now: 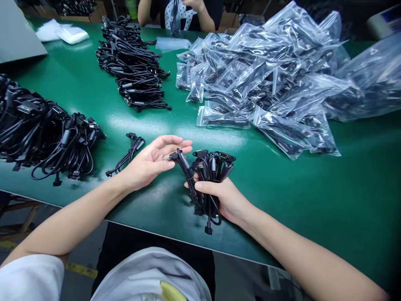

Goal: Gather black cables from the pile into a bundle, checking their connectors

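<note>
A bunch of black coiled cables (208, 179) is gripped in my right hand (224, 194), with connector ends fanned out at the top and one plug hanging below. Just left of it, my left hand (153, 161) is palm up with its fingers stretched out, beside the plug of the bunch's leftmost cable; whether they touch is unclear. One single coiled cable (127, 154) lies on the green table (144, 125) to the left of my left hand.
At the left edge is a large pile of black cables (46, 129). A stack of cables (134, 67) lies at the back middle, bagged cables (266, 75) at the back right. White bags (62, 32) sit back left. A person (188, 14) works across the table.
</note>
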The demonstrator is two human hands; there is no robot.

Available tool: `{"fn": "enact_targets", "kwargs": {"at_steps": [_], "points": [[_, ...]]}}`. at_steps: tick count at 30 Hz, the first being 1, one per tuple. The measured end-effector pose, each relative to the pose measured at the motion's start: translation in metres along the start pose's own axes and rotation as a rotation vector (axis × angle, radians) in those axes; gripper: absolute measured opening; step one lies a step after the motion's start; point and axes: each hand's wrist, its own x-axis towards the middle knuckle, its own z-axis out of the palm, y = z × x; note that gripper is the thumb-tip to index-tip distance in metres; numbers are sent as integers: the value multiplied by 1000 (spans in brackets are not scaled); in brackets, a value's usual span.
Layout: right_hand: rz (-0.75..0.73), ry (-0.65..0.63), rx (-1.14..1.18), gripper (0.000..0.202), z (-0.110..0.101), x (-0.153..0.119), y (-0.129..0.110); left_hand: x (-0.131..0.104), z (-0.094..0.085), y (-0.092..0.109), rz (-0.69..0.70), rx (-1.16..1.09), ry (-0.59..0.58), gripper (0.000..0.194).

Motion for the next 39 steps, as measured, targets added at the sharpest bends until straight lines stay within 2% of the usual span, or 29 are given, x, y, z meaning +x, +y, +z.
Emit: {"fn": "enact_targets", "kwargs": {"at_steps": [5, 9, 12, 15, 20, 24, 30, 36, 39], "points": [[59, -5, -11, 29, -1, 1, -1, -1, 0, -3, 59, 136, 97, 32], [-17, 7, -49, 24, -1, 3, 1, -3, -3, -6, 154, 331, 147, 35], [-74, -19, -56, 23, -1, 4, 3, -3, -2, -5, 137, 461, 155, 30], [-71, -41, -59, 25, 0, 4, 3, -4, 2, -2, 98, 531, 183, 28], [-78, -33, -38, 24, 2, 4, 2, -3, 5, -1, 60, 493, 185, 31], [-76, -32, -40, 22, 1, 5, 2, -1, 3, -4, 25, 409, 169, 34], [-85, -32, -34, 25, 0, 6, 5, 2, 1, -7, -13, 396, 197, 36], [-66, 14, -16, 32, 4, 4, 6, 2, 1, -9, -24, 404, 201, 36], [-57, 71, 31, 32, 6, 5, 3, 1, 1, -11, 8, 370, 177, 45]]}}
